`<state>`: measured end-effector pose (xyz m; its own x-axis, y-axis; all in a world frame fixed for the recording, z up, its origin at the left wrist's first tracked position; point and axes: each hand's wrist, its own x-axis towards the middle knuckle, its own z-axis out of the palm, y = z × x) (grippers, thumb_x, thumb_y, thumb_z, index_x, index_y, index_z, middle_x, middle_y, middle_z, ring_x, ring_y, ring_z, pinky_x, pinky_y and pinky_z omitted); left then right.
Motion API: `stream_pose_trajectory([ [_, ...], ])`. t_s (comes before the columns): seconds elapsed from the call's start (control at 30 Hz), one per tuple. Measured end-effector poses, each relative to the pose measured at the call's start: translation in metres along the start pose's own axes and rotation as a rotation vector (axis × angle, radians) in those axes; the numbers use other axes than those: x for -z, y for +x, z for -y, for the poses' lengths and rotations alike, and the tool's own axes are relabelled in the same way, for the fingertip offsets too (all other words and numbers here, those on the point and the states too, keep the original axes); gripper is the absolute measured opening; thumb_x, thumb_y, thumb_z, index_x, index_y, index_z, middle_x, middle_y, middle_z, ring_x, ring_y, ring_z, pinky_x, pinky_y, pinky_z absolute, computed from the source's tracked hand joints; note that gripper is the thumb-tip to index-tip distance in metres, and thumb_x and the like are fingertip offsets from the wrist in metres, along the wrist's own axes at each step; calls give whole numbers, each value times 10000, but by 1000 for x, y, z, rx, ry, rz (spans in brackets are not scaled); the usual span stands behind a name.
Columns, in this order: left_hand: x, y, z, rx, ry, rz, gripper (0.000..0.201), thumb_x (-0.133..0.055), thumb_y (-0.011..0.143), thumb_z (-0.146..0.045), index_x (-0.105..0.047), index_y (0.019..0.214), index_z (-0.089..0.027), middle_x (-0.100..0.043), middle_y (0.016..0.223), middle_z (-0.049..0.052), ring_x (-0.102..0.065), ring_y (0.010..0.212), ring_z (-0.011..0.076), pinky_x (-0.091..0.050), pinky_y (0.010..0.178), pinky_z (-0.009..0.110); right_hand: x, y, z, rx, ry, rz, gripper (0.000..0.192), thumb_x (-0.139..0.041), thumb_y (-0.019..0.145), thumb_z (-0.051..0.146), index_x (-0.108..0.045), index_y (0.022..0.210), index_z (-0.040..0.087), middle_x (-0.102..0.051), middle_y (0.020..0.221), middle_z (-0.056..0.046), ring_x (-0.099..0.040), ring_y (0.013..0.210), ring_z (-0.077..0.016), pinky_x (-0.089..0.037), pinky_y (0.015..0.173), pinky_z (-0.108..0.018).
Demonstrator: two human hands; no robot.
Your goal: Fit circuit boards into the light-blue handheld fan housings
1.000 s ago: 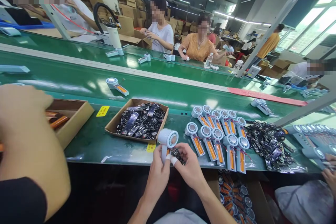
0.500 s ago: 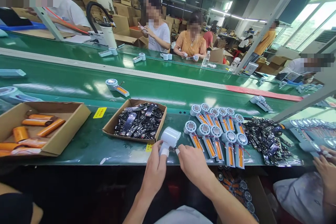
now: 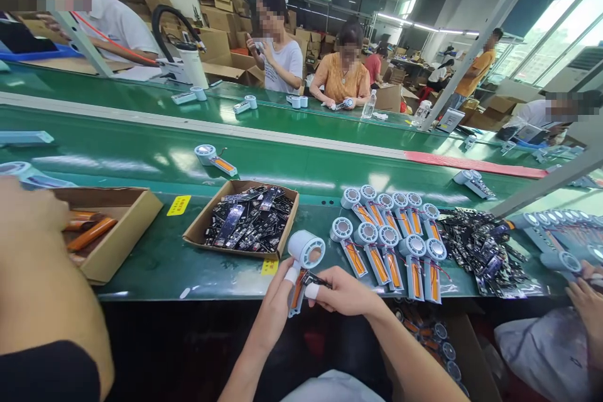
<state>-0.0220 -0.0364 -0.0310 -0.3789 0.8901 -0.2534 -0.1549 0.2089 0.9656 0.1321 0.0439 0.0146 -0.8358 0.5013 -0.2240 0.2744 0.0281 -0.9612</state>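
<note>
At the far left a co-worker's arm point(image 3: 42, 276) fills the near corner beside the box of orange cells point(image 3: 117, 226). Your left hand point(image 3: 276, 311) is closed round the handle of the small white fan point(image 3: 305, 257), its round head sticking up above your fingers and the orange cell showing in the open handle. Your right hand point(image 3: 346, 292) pinches a small dark circuit board point(image 3: 316, 279) against that handle, taped fingertip pressing on it. All this sits at the near edge of the green bench point(image 3: 155, 264), between the tray of black boards point(image 3: 247, 220) and, further right, the rows of open fans point(image 3: 391, 239). Beyond runs the conveyor point(image 3: 282, 157), with workers and cartons across it. Half a second ago the fan lay lower on the bench and the co-worker's arm was out of view; now the fan is raised and tilted toward you
</note>
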Motion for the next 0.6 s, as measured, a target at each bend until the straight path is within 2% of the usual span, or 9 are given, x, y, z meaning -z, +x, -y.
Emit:
stream_pose_trajectory([
  [0.1,0,-2,6,2,-76,-5,544,-583,829,-543,-649,1217,-168,-724,1165,100,-648,1149,291,-543,913,372,-16,2,-18,-69,393,-28,462,-685,827,582,-568,635,178,-438,480,74,-405,412,-69,-292,431,-196],
  [0.2,-1,-6,8,-18,-93,70,576,-596,833,-549,-623,1274,-181,-711,1222,98,-641,1182,280,-531,953,360,-27,1,-25,-38,535,-84,564,-680,765,708,-516,619,189,-401,479,84,-401,400,-64,-280,424,-200],
  [0.3,-3,-8,10,-51,-30,128,598,-607,835,-531,-585,1320,-181,-661,1330,112,-596,1261,286,-472,1048,373,-32,-2,-26,-19,575,-136,585,-646,771,745,-478,635,201,-368,487,98,-363,385,-56,-269,415,-202],
  [0.43,-8,-7,13,-88,103,30,554,-572,851,-528,-610,1255,-151,-664,1301,143,-580,1264,310,-403,1107,432,-34,-3,-27,-27,566,-180,560,-626,816,715,-466,656,202,-378,494,95,-350,382,-55,-266,406,-196],
  [0.53,-11,-9,9,-122,155,-23,492,-543,861,-519,-643,1178,-156,-700,1186,126,-628,1137,286,-472,1003,393,-35,-4,-26,-32,508,-210,516,-634,850,650,-475,665,196,-434,531,73,-386,419,-62,-310,430,-194],
  [0.6,-13,-11,3,-119,158,-48,439,-535,856,-507,-660,1109,-171,-716,1012,84,-655,959,241,-522,847,331,-38,-7,-25,0,378,-288,441,-621,896,563,-497,699,189,-467,571,62,-407,461,-69,-335,463,-196],
])
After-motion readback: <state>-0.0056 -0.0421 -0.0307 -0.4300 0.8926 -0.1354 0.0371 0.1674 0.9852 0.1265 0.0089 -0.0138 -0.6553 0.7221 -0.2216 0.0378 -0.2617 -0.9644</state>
